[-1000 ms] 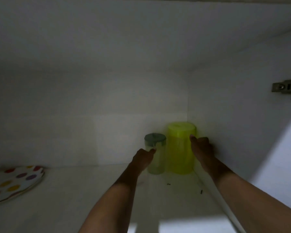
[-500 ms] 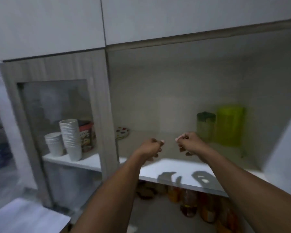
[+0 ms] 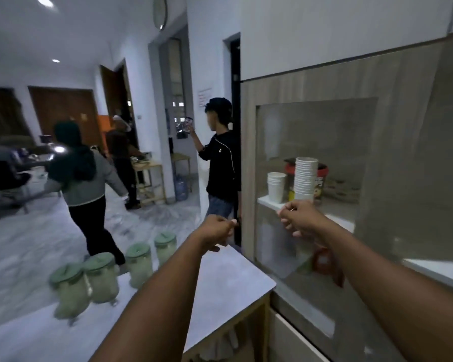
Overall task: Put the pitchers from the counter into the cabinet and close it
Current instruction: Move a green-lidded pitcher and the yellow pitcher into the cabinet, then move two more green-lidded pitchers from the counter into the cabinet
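Several pale pitchers with green lids stand in a row on the grey counter [image 3: 220,280] at the lower left: the nearest pitcher [image 3: 70,293], one beside it [image 3: 101,279], a third [image 3: 139,265] and the farthest [image 3: 165,246]. My left hand [image 3: 216,231] hovers loosely curled above the counter, right of the farthest pitcher, holding nothing. My right hand [image 3: 297,218] is curled in front of the glass-fronted cabinet door [image 3: 324,131], also holding nothing. The open cabinet section with the stored pitchers is out of view to the right.
Behind the glass stand stacks of white paper cups [image 3: 305,178] and a red-lidded container [image 3: 322,178]. A person in black [image 3: 221,163] stands by the cabinet's left end holding a phone. Another person in grey [image 3: 85,184] walks away across the marble floor.
My view swung left from the open cabinet shelf to the counter. Both hands drew back from the green-lidded and yellow pitchers left on the shelf and now hang over the counter.
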